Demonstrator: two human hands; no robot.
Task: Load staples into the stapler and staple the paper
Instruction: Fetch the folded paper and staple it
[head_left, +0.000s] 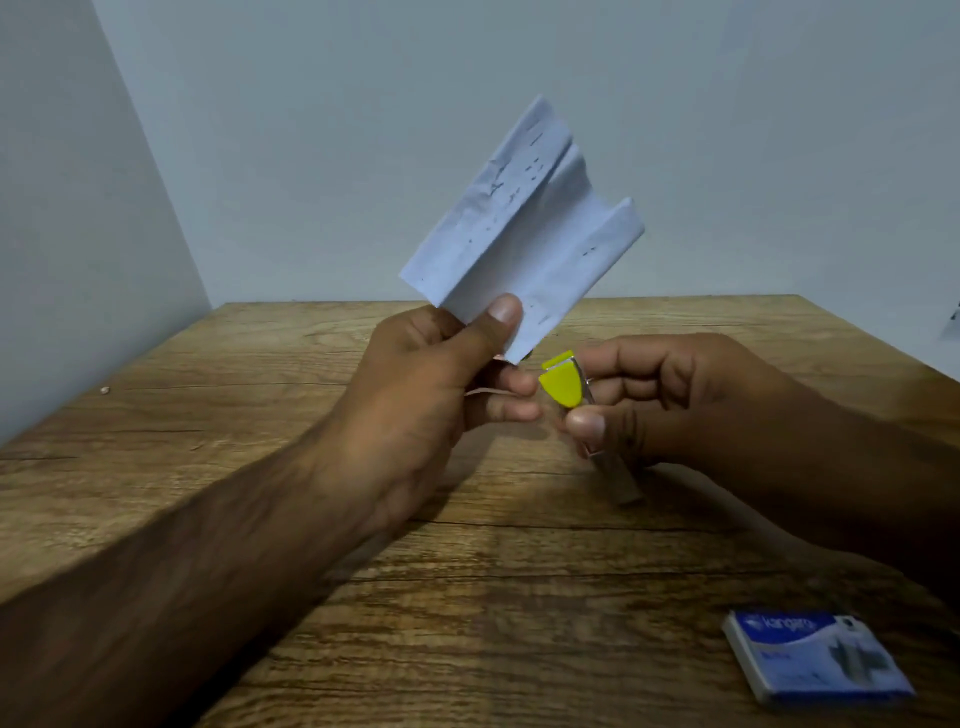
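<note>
Head view. Stapler mostly hidden inside right hand, which is closed around it; only the yellow nose and a metal edge show. Left hand pinches creased paper at its lower corner, held up above the table. Staple box blurred, near right edge. Wooden table, pale walls, corner at left. Left tabletop open.

Both hands & forearms bare: no sleeves, rings, watch or gloves visible.
</note>
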